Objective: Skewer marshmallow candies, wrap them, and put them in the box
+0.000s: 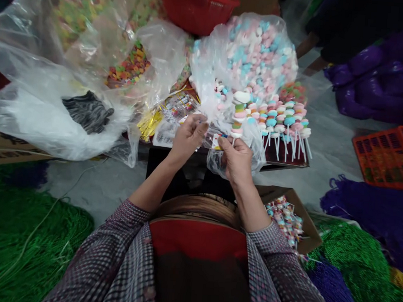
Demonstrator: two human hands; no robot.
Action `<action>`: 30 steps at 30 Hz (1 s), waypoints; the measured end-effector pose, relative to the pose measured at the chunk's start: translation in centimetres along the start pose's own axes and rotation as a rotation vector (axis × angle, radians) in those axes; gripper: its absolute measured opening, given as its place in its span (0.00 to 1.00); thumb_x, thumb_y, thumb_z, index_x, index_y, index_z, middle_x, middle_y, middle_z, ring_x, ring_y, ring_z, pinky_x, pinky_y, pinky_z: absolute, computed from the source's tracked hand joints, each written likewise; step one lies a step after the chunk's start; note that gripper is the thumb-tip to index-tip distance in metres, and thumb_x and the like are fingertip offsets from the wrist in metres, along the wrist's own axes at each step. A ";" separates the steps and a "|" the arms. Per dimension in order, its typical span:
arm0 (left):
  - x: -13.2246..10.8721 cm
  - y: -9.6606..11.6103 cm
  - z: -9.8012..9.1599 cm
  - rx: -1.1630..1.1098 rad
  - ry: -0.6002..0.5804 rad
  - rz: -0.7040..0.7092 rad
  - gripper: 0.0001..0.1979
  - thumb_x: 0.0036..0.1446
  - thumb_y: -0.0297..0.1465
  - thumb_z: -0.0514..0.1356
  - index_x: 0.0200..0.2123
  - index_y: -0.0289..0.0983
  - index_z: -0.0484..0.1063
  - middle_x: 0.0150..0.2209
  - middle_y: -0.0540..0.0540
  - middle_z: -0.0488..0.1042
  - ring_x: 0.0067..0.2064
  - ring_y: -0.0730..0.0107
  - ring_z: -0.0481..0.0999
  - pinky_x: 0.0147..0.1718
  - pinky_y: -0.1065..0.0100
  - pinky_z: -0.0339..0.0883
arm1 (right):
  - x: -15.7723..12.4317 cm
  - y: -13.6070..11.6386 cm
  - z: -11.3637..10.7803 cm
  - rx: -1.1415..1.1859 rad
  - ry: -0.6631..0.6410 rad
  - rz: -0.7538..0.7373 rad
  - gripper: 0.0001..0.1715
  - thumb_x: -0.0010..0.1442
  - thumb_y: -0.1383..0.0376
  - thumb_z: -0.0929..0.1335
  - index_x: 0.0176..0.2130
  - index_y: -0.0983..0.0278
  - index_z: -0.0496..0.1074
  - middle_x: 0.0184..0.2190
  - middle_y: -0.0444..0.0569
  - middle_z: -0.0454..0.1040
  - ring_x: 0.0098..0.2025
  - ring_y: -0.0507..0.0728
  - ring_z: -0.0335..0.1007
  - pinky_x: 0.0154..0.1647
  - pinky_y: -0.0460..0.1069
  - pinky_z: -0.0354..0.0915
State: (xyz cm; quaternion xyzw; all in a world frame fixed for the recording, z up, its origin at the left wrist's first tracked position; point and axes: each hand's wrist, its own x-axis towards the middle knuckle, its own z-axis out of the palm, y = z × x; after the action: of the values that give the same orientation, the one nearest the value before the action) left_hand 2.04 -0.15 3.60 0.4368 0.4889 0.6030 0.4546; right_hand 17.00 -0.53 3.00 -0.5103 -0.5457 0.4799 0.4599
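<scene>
My right hand (238, 157) is closed on the stick of a marshmallow candy skewer (239, 114), which stands upright above the fingers with white, green, orange and pink pieces. A small printed label (216, 142) in white and yellow pokes out by the same thumb. Clear plastic (217, 163) hangs below that hand. To its left, my left hand (189, 138) has its thumb and fingers curled together; what they pinch, if anything, is too small to make out. Printed clear wrappers (179, 104) and gold twist ties (150, 125) lie beyond the left hand.
Finished skewers (286, 120) lie in a row at the table's right end. Behind are a bag of marshmallows (264, 49), bags of gummy candy (127, 67) and a red basket (201, 6). A carton of wrapped candies (285, 216) stands at lower right, near an orange crate (387, 157).
</scene>
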 end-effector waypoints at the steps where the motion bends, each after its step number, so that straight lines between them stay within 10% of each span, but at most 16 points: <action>1: -0.1 0.0 -0.2 -0.062 -0.063 -0.051 0.12 0.58 0.39 0.69 0.40 0.41 0.74 0.26 0.54 0.71 0.25 0.77 0.68 0.25 0.72 0.61 | 0.3 0.2 -0.3 0.018 0.031 0.011 0.27 0.58 0.40 0.70 0.35 0.60 0.74 0.22 0.41 0.66 0.22 0.49 0.59 0.22 0.46 0.57; 13: 0.0 -2.0 -0.9 -0.253 -0.055 -0.203 0.18 0.49 0.45 0.74 0.29 0.36 0.76 0.23 0.54 0.71 0.21 0.83 0.66 0.20 0.76 0.58 | 1.0 -0.2 -0.6 0.120 0.106 0.035 0.33 0.50 0.34 0.73 0.26 0.60 0.68 0.20 0.38 0.60 0.22 0.48 0.54 0.22 0.45 0.55; 18: 0.6 -2.0 -1.4 -0.408 -0.001 -0.274 0.16 0.55 0.41 0.72 0.29 0.36 0.73 0.22 0.56 0.68 0.19 0.85 0.62 0.18 0.77 0.56 | -0.2 -0.6 -3.7 0.029 0.033 -0.020 0.25 0.61 0.42 0.69 0.33 0.61 0.74 0.17 0.35 0.53 0.18 0.47 0.45 0.20 0.46 0.47; 30: 1.1 -2.4 -1.6 -0.417 -0.026 -0.327 0.16 0.57 0.41 0.70 0.30 0.37 0.71 0.23 0.57 0.66 0.20 0.85 0.63 0.19 0.77 0.58 | -2.8 -2.4 -9.0 -0.424 -0.108 -0.230 0.12 0.59 0.60 0.67 0.28 0.62 0.76 0.18 0.40 0.67 0.22 0.50 0.60 0.27 0.48 0.61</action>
State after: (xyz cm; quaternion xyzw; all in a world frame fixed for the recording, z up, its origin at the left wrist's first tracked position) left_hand 0.53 0.90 1.13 0.2567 0.4124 0.6037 0.6321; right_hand 25.84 -2.89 6.39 -0.5037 -0.7123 0.3258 0.3643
